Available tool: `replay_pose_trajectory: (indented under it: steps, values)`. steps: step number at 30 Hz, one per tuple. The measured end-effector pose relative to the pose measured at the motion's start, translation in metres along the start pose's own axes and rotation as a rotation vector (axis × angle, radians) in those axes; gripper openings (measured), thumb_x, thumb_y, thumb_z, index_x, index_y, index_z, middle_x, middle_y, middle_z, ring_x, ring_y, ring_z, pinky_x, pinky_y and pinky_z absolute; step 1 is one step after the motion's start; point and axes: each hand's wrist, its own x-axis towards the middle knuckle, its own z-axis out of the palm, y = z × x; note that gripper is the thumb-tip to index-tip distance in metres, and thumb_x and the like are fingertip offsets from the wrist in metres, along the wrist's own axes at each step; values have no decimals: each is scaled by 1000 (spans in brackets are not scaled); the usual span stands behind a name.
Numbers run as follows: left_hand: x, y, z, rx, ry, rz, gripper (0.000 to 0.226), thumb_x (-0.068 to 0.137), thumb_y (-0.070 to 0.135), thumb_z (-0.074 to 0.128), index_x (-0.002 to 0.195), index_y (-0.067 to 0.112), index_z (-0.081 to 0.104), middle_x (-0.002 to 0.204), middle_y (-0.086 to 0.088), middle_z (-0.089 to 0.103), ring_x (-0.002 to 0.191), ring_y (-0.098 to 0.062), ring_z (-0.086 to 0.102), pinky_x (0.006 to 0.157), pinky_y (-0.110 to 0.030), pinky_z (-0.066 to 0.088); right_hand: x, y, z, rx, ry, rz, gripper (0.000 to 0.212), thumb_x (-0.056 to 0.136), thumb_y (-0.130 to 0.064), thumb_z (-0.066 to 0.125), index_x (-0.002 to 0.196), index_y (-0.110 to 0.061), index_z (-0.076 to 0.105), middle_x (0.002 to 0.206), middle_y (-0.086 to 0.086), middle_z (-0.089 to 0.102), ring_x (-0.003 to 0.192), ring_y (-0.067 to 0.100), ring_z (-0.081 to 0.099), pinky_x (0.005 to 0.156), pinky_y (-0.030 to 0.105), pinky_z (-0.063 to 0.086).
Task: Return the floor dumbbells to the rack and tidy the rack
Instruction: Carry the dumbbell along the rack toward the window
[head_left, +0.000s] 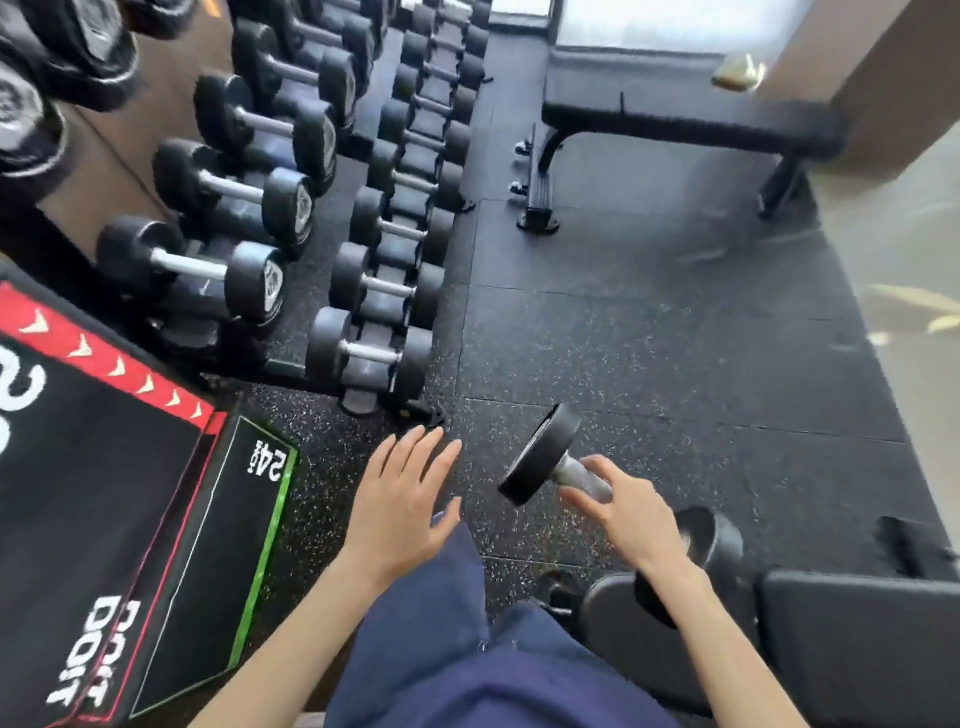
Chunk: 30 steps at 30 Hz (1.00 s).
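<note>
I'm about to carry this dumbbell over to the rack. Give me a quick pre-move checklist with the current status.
1. Right hand on the dumbbell handle: ok, fingers over, thumb under.
2. Left hand free to assist: ok, open, holding nothing.
3. Path over the floor mat to the rack: ok, nothing lies between.
4. Free slot on the rack: cannot tell.
5. Dumbbell weight marking: cannot tell, not legible.

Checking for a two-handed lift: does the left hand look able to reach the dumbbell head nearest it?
Probably yes. The left hand is open and holds nothing, and only floor shows between it and the dumbbell. The right hand grips just the handle, so that head is uncovered.
</note>
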Motion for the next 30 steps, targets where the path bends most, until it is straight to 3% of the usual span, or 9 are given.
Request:
replay_pose_trajectory:
  steps: [7,15,22,30]
  values:
    - [81,-56,-22,-5,28,61,57,84,41,42,133,14,51,135,-9,52,129,-28,42,108,-46,28,65,-45,-24,-81,58,-6,47,79,-65,50,115,-34,51,100,5,68,94,30,61,69,34,41]
    - [152,-71,-17,-37,-15,99,56,84,41,43,132,13,52,134,-10,53,129,-27,41,109,-44,27,129,-53,-43,-183,3,4,47,80,-67,50,114,-35,50,98,2,68,93,29,62,66,32,41]
    - [251,-57,-11,-35,-32,98,55,86,40,40,133,14,51,135,-9,52,129,-28,41,109,-44,27,204,-30,-85,-135,-30,0,47,79,-68,49,114,-36,49,101,1,68,95,27,61,70,33,44]
    - [377,-11,-26,-25,39,45,57,85,43,42,133,14,52,133,-9,54,129,-28,42,108,-44,27,311,0,-186,-214,2,-68,49,81,-67,46,117,-34,47,107,3,67,96,28,61,71,34,44]
